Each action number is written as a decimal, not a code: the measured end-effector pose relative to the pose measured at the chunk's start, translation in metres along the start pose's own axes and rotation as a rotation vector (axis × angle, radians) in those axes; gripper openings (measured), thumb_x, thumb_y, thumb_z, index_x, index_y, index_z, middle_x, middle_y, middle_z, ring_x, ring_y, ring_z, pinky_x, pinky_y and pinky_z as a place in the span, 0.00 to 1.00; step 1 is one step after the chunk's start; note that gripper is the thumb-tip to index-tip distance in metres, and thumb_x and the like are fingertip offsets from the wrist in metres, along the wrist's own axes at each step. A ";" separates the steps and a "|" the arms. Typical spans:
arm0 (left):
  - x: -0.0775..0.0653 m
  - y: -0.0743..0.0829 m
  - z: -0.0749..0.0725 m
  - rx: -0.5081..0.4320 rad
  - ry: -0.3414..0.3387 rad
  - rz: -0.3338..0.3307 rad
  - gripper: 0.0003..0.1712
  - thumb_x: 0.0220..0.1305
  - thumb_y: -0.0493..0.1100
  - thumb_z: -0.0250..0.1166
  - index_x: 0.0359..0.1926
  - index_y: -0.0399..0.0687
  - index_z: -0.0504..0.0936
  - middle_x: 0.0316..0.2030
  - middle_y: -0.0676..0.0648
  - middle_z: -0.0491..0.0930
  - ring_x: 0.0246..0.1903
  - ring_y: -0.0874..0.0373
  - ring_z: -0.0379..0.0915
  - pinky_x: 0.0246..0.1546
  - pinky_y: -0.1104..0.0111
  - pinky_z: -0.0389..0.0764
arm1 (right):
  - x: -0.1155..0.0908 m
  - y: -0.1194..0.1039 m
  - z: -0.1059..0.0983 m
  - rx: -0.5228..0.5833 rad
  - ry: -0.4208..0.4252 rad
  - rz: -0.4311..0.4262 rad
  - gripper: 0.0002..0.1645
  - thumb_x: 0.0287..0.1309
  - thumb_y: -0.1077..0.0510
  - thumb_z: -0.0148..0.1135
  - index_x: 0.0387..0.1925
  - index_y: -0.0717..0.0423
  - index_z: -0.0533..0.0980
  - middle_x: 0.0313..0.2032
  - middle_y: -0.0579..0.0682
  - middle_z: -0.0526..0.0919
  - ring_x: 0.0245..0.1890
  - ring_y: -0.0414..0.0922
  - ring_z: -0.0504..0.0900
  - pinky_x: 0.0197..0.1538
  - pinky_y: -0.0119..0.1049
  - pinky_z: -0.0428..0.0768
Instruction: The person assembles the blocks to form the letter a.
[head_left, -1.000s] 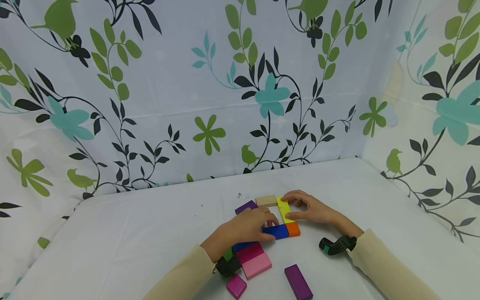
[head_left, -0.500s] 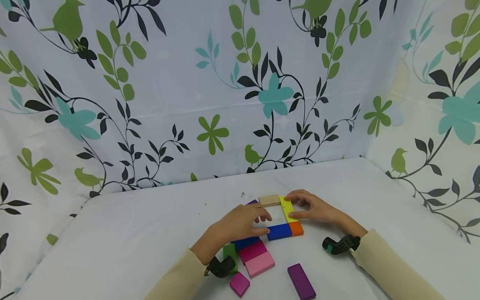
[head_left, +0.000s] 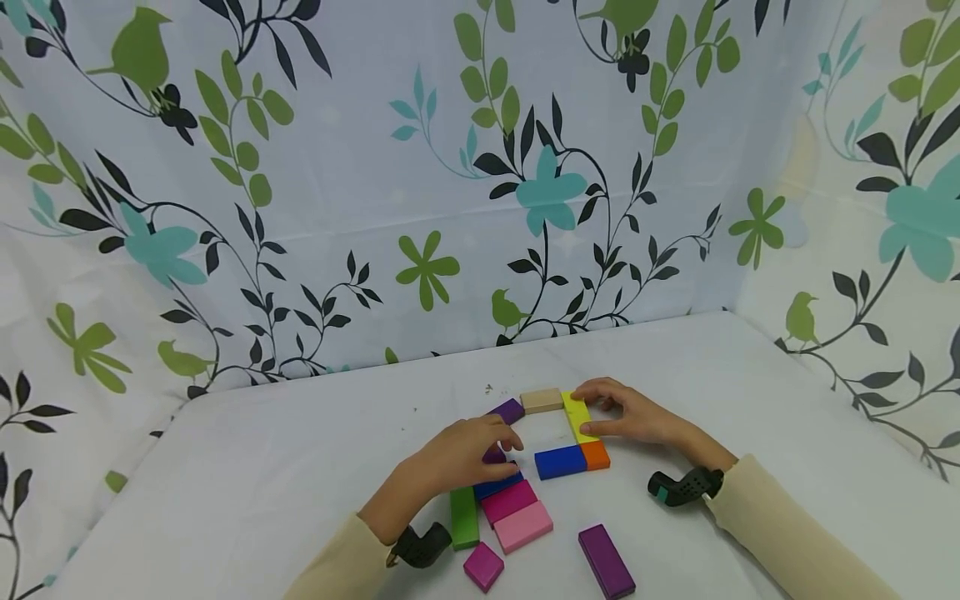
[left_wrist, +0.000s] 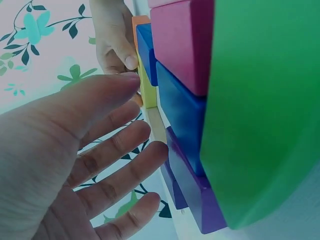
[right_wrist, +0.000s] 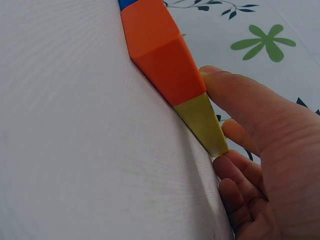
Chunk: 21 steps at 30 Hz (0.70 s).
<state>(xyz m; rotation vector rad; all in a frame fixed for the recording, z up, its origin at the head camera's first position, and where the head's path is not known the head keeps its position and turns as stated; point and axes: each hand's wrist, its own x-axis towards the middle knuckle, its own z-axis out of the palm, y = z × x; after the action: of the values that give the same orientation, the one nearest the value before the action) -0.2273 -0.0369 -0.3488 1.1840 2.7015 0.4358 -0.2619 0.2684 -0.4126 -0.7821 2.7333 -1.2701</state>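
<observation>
My right hand (head_left: 633, 415) holds the yellow block (head_left: 577, 417) with curled fingers, fingertips near its far end and thumb on its nearer part. An orange block (head_left: 596, 455) and a blue block (head_left: 560, 462) join on at its near end; a natural wood block (head_left: 542, 401) lies at its far end. My left hand (head_left: 468, 454) hovers over the left side of the blocks, fingers apart and loosely bent around nothing. Under it are a purple block (head_left: 493, 455), partly hidden, and a second blue block (head_left: 498, 486). Another purple block (head_left: 509, 410) lies beyond its fingers.
Nearer me lie a green block (head_left: 464, 518), a dark pink block (head_left: 509, 501), a light pink block (head_left: 523, 527) and a small magenta block (head_left: 483, 567). A long purple block (head_left: 606, 561) lies apart at the front. Patterned cloth (head_left: 337, 167) rises behind the white table (head_left: 300, 467).
My left hand has drawn back to the left from the blue block by the orange one, uncovering it and the green block. The right hand stays at the yellow block.
</observation>
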 end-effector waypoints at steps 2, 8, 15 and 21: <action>-0.002 0.000 0.001 -0.004 -0.008 -0.002 0.17 0.62 0.48 0.68 0.51 0.49 0.84 0.41 0.52 0.79 0.41 0.61 0.77 0.43 0.72 0.78 | 0.000 0.000 0.000 0.004 -0.001 0.000 0.31 0.57 0.51 0.69 0.60 0.57 0.74 0.58 0.57 0.73 0.53 0.51 0.71 0.55 0.35 0.72; -0.009 0.002 0.002 -0.038 -0.057 -0.012 0.18 0.61 0.47 0.69 0.51 0.49 0.83 0.41 0.53 0.78 0.40 0.63 0.73 0.41 0.74 0.77 | 0.000 0.000 0.000 0.010 -0.002 -0.007 0.30 0.56 0.51 0.70 0.59 0.57 0.74 0.59 0.57 0.73 0.53 0.51 0.71 0.54 0.35 0.72; -0.016 0.003 0.006 -0.039 -0.061 -0.004 0.19 0.64 0.46 0.67 0.54 0.47 0.81 0.46 0.51 0.77 0.44 0.62 0.73 0.48 0.71 0.78 | -0.001 0.000 0.001 0.011 -0.002 -0.004 0.30 0.57 0.52 0.70 0.59 0.56 0.74 0.59 0.57 0.73 0.52 0.50 0.71 0.54 0.35 0.72; -0.019 0.006 0.010 -0.008 -0.075 -0.009 0.20 0.66 0.48 0.64 0.57 0.49 0.80 0.50 0.50 0.76 0.50 0.62 0.72 0.52 0.69 0.77 | -0.001 -0.001 0.000 0.002 -0.001 0.006 0.30 0.57 0.52 0.69 0.60 0.55 0.74 0.58 0.56 0.73 0.52 0.50 0.71 0.54 0.36 0.72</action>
<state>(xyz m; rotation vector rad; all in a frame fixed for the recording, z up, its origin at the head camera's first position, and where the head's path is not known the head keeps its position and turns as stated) -0.2075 -0.0448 -0.3557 1.1617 2.6386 0.3927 -0.2603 0.2684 -0.4121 -0.7732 2.7312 -1.2710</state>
